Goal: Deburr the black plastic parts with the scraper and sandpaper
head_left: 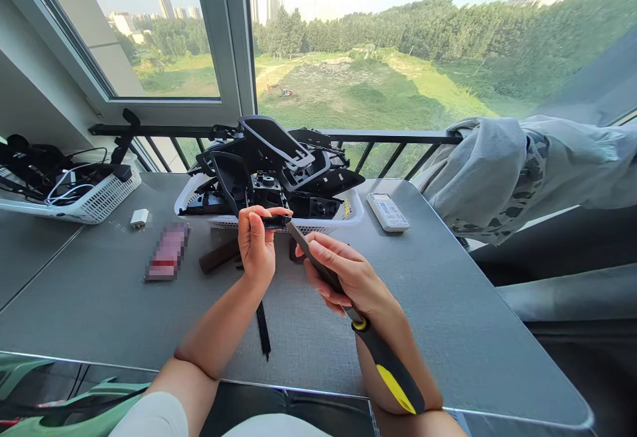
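My right hand [351, 274] is closed around the flat metal blade of a file [321, 270], whose black and yellow handle points down toward my forearm. Pinched in my left hand [257, 241] is a small black plastic part [275, 222]. The tip of the file meets the right end of this part, or lies very close to it. Just behind both hands stands a white basket [355, 208] heaped with black plastic parts [271, 145]. Below my left hand, a thin black strip [263, 331] lies on the table, with a dark brown bar [217, 256] to its left.
On the grey table [472, 344], a white device with a label [388, 212] lies right of the basket. To the left are a pink blurred item [167, 251], a white charger plug [140, 218] and another white basket [107, 198] with cables. Grey cloth [478, 172] hangs over the window railing.
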Action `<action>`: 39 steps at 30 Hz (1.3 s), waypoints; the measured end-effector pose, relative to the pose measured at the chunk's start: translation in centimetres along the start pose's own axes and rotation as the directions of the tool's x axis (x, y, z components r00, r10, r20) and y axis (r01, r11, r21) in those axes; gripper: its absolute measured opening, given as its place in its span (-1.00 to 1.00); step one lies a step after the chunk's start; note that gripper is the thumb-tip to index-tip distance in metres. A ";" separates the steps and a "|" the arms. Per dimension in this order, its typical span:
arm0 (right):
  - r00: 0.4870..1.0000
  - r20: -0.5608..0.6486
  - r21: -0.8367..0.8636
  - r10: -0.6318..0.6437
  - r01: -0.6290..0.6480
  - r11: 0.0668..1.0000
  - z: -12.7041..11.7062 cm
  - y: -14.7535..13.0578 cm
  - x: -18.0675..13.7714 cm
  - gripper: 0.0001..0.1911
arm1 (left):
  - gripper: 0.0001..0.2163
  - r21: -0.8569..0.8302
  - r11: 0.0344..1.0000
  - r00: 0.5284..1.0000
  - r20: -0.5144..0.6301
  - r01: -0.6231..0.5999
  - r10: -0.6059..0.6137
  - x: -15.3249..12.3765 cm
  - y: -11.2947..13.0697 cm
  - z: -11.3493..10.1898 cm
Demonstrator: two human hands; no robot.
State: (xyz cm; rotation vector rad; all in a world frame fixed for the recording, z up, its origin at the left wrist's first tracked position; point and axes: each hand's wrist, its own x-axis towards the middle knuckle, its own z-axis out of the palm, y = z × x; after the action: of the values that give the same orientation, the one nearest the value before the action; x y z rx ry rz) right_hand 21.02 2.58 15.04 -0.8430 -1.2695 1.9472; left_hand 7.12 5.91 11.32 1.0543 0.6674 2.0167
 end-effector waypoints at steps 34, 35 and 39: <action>1.000 -0.003 -0.036 0.026 -0.027 0.999 -1.1 -0.5 -0.5 -0.62 | -0.77 0.086 0.995 0.998 0.015 -0.056 0.055 -0.3 -0.2 -0.2; 1.000 -0.018 -0.031 0.016 -0.017 0.999 -1.2 -0.6 -0.6 -0.62 | -0.77 0.075 0.995 0.998 -0.013 -0.060 0.062 -0.2 -0.2 -0.1; 0.997 -0.069 -0.060 -0.021 0.017 0.998 -1.0 -0.5 -0.5 -0.61 | -0.72 0.028 0.998 0.993 -0.096 -0.065 0.067 0.2 -0.2 -0.1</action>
State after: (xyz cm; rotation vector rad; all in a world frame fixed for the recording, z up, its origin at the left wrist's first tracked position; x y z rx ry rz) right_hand 22.21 2.85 15.26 -0.9173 -1.2957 1.8569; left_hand 7.05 6.16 11.21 1.0100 0.7183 2.1325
